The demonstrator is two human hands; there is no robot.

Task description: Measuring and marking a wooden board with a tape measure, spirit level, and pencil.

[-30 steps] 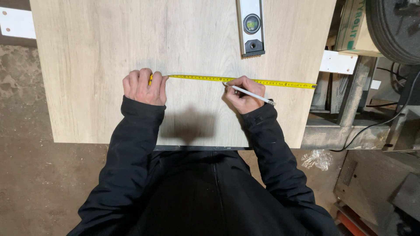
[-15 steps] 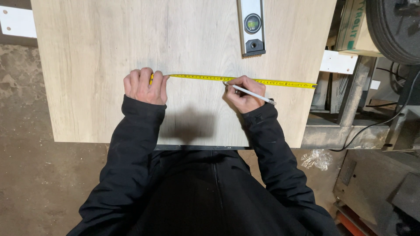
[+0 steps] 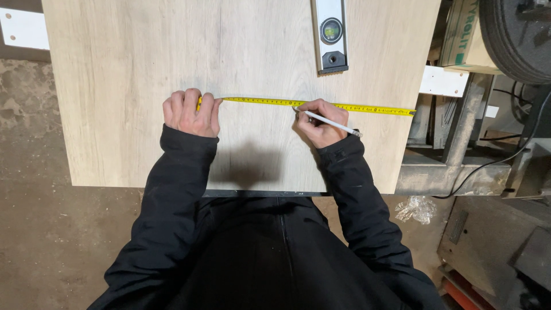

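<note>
A rough concrete floor spreads left of and below the grip, stained and dusty. Right of the grip, past the panel's edge, a grey metal frame stands with a black cable trailing over it. A crumpled piece of clear plastic lies on the floor below and right. Up to the far right sit a cardboard box and a dark, round tyre-like shape. White brackets show at the far upper left and beside the box. The light is dim and even.
</note>
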